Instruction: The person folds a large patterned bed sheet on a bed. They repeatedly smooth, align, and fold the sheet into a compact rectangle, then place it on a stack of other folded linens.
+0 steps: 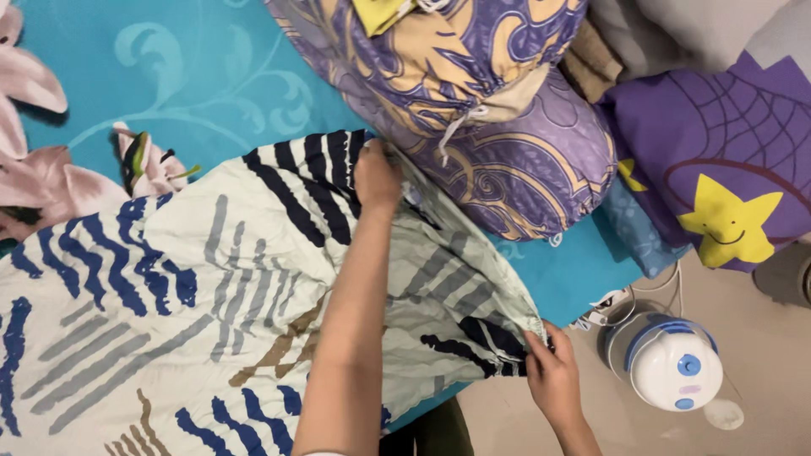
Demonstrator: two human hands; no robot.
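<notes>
A pale quilt with navy, grey and brown brush-stroke marks lies spread on a bed. My left hand reaches across it and is closed on its far corner, right against a purple and yellow bolster. My right hand pinches the quilt's near corner at the bed's edge. The quilt's edge runs taut between the two hands.
The bed has a teal sheet with pink flower prints. A second patterned pillow lies on the bolster. A purple cushion with a yellow star leans at the right. A round white and blue appliance with a cord sits on the beige floor.
</notes>
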